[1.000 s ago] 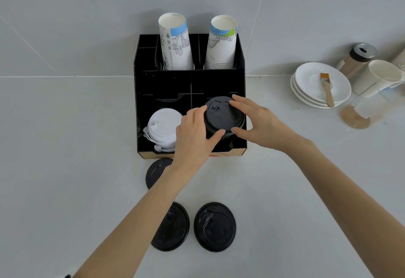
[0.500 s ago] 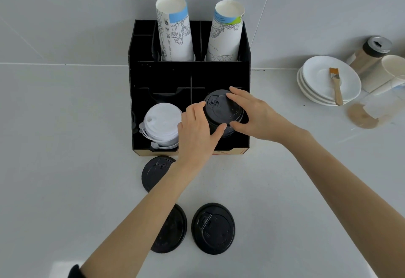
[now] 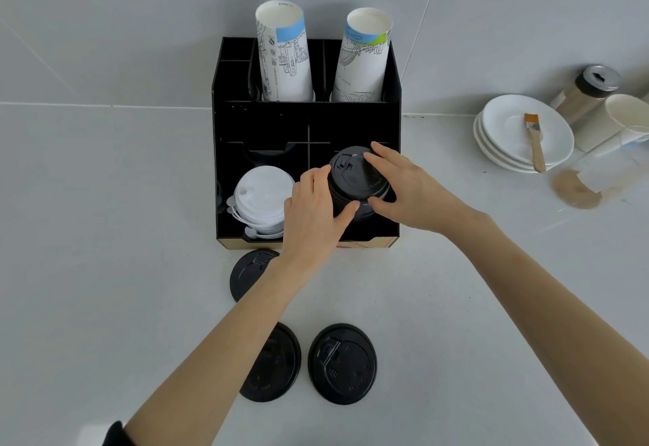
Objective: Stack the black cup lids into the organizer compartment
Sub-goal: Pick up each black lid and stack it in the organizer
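A black organizer (image 3: 305, 122) stands against the wall. In its front right compartment sits a stack of black lids (image 3: 356, 182). My left hand (image 3: 312, 213) grips the stack's left side and my right hand (image 3: 407, 189) holds its right side, fingers over the top lid. Three loose black lids lie on the counter: one (image 3: 247, 275) just before the organizer, partly under my left wrist, one (image 3: 277, 365) under my left forearm, and one (image 3: 342, 363) fully in view.
White lids (image 3: 261, 198) fill the front left compartment. Two tall paper cup stacks (image 3: 284, 55) (image 3: 365, 59) rise from the back. At the right are stacked white plates (image 3: 505, 136) with a brush (image 3: 535, 141), a shaker (image 3: 586, 92) and a white cup (image 3: 628, 115).
Both hands stay on the black lid stack, pressing it slightly lower into the compartment. The camera has shifted a little; the loose lids have not moved.
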Tool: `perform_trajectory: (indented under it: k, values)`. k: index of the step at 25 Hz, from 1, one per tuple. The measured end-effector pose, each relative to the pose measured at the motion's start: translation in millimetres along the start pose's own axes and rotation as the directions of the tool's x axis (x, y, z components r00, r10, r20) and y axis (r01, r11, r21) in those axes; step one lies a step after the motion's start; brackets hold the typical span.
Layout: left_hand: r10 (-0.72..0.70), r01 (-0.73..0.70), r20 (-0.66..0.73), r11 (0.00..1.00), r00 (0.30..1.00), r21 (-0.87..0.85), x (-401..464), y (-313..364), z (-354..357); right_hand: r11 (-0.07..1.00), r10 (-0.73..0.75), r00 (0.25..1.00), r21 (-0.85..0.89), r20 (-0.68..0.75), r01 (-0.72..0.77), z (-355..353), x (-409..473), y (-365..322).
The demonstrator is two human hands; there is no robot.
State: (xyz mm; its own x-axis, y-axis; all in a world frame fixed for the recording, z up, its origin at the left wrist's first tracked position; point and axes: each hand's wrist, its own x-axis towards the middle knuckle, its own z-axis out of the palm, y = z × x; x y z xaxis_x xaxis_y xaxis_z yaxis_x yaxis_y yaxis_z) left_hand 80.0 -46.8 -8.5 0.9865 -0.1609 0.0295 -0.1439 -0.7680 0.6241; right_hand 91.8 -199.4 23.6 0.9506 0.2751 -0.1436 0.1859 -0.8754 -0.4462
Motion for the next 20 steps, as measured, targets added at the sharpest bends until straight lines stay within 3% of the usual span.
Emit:
perform_trajectory:
  k: [7, 15, 20]
  values:
    - [0.021, -0.016, 0.087, 0.998, 0.996, -0.058, -39, -16, -21, 0.996, -0.004, 0.994, 0.087, -0.109, 0.013, 11, -41, -19]
    - [0.072, -0.049, 0.262, 0.995, 0.963, -0.092, -107, -33, -22, 0.981, 0.02, 0.999, 0.192, -0.051, -0.009, 50, -98, -27]
    - [0.039, -0.033, 0.383, 0.999, 0.923, -0.022, -143, -41, -9, 0.972, 0.046, 0.999, 0.231, 0.002, -0.045, 79, -134, -28]
